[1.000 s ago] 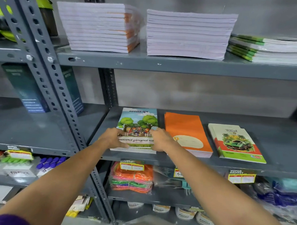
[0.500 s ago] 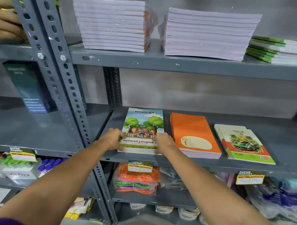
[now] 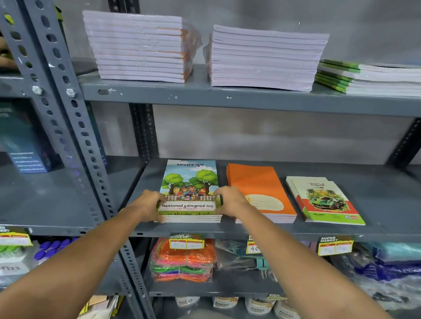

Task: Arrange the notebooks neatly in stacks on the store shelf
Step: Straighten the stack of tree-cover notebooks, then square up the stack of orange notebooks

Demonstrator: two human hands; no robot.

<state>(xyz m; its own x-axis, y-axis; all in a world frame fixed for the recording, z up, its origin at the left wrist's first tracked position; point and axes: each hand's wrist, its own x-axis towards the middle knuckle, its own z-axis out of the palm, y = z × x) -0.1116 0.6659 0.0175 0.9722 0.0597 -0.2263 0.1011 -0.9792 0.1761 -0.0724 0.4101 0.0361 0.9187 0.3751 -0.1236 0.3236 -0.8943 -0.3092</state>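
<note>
A small stack of notebooks with a tree-and-children cover (image 3: pixel 190 182) lies on the middle grey shelf (image 3: pixel 382 232). My left hand (image 3: pixel 149 205) grips its left front corner and my right hand (image 3: pixel 229 201) presses its right edge. Just to the right sit an orange notebook stack (image 3: pixel 259 183) and, further right, a stack with a green car cover (image 3: pixel 323 200). On the upper shelf (image 3: pixel 255 98) stand two tall stacks of white-edged notebooks (image 3: pixel 139 47) (image 3: pixel 264 58) and a lower green-edged stack (image 3: pixel 377 77).
A slotted grey upright (image 3: pixel 61 119) stands left of the stacks. Blue boxes (image 3: pixel 24 146) sit on the neighbouring left shelf. Below are bagged colourful bands (image 3: pixel 183 262), price tags (image 3: pixel 334 246), jars (image 3: pixel 258 306) and wrapped goods. Another person's fingers (image 3: pixel 2 51) show at the far left.
My view has shifted slightly up and left. Both hands stay clamped on the tree-cover stack, which sits a little straighter against the orange stack.
</note>
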